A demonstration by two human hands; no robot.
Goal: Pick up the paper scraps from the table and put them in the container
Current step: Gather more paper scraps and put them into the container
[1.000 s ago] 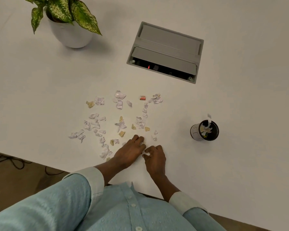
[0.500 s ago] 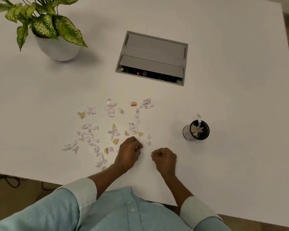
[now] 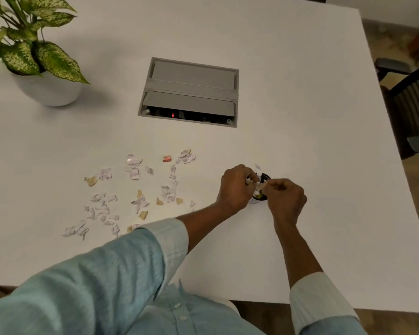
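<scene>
Over the container (image 3: 266, 177), left hand (image 3: 237, 187) and right hand (image 3: 286, 199) clutch scraps (image 3: 258, 183).

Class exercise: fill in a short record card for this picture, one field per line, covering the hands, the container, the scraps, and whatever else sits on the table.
Left hand: left hand, curled, holding white scraps at the container's rim
Right hand: right hand, curled, at the opposite side of the rim
Container: small dark container, mostly hidden by both hands, paper showing inside
Paper scraps: many paper scraps, white and tan, lying loose on the table
Odd item: small red and white piece among the scraps
Other: potted plant at far left; grey cable box set into the tabletop
</scene>
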